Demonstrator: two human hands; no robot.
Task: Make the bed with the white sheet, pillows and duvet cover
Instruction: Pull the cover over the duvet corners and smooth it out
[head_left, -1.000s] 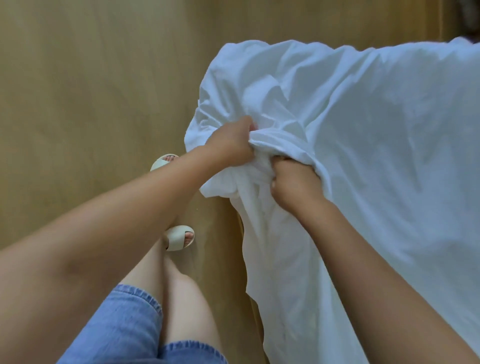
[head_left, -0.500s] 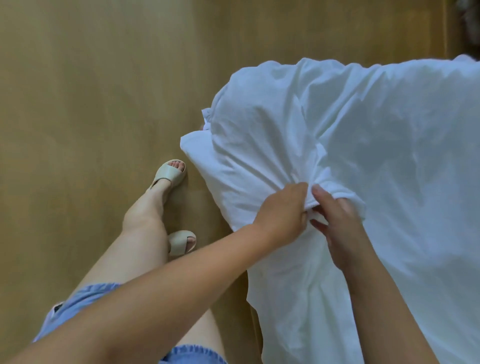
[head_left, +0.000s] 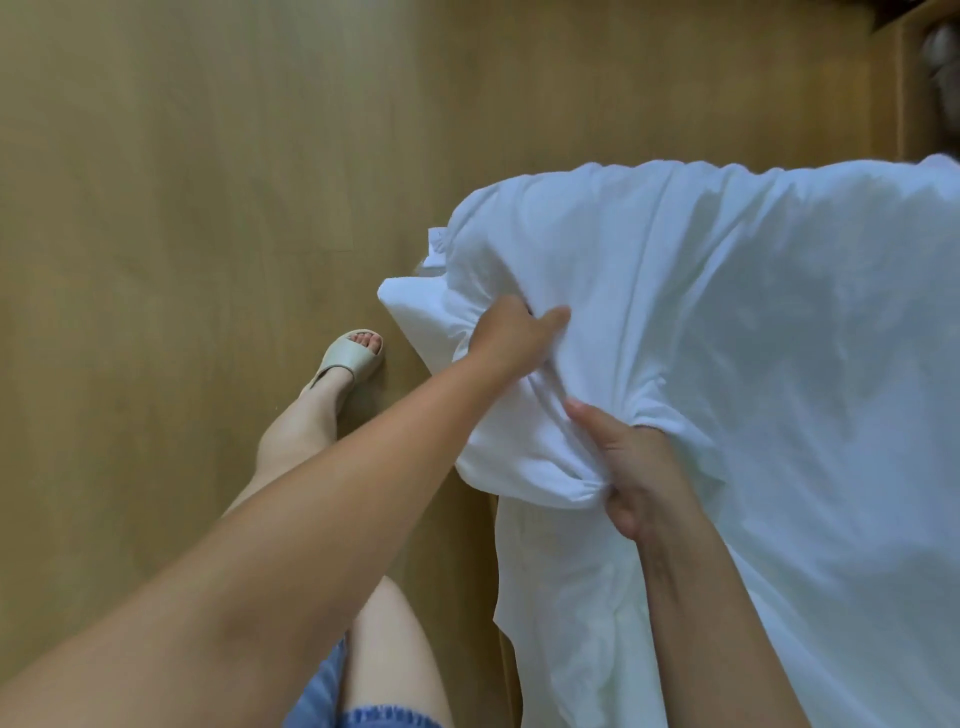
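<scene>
Left hand (head_left: 511, 332), right hand (head_left: 636, 475) grip bunched, wrinkled white sheet (head_left: 753, 364).

The sheet (head_left: 753, 364) filling the right side of your view is plain white with no print, shading to pale bluish grey in its folds. The floor (head_left: 182, 208) on your left is a warm yellow-tan wood grain. Your sandal (head_left: 350, 358) is beige, and the shorts (head_left: 322, 696) at the near edge are blue denim.
</scene>
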